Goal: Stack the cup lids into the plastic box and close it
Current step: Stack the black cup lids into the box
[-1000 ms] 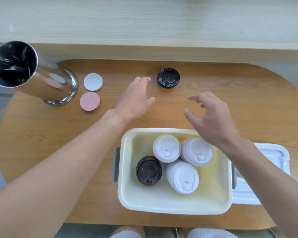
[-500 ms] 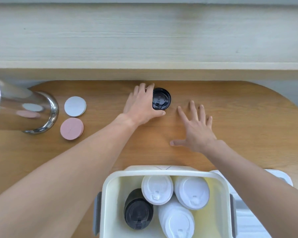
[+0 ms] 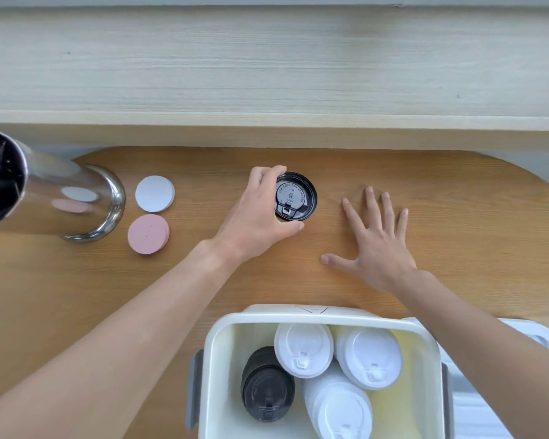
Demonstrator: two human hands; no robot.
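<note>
- The black lid (image 3: 296, 196) lies in the upper middle of the frame on the worktop (image 3: 457, 191), now tipped up on its left edge so its underside with the moulded lettering faces the camera; half a second back it lay flat with the left hand (image 3: 257, 213) only just reaching it.
- That tilt suggests the pick-up has begun, so the last loose lid is probably about to travel to the box (no other cup lid shows on the worktop).
- The left hand's fingers (image 3: 278, 170) curl over the lid's upper left rim and the thumb sits just under its lower edge, pinching it between them; the lid's right half is free.
- The right hand (image 3: 377, 245), right of centre, is flat and spread on the worktop, grasping nothing, where it was half a second ago.
- The plastic box (image 3: 222, 375) stands open at the bottom centre, holding one black stack (image 3: 267, 391) and three white stacks (image 3: 303, 350); the black stack at its left looks the likely spot.
- The box's cover (image 3: 520, 331) lies at the lower right, partly hidden by the right forearm.
- At the left sit a steel tumbler (image 3: 86, 198) and two coasters, grey (image 3: 154, 193) and pink (image 3: 148, 234).
</note>
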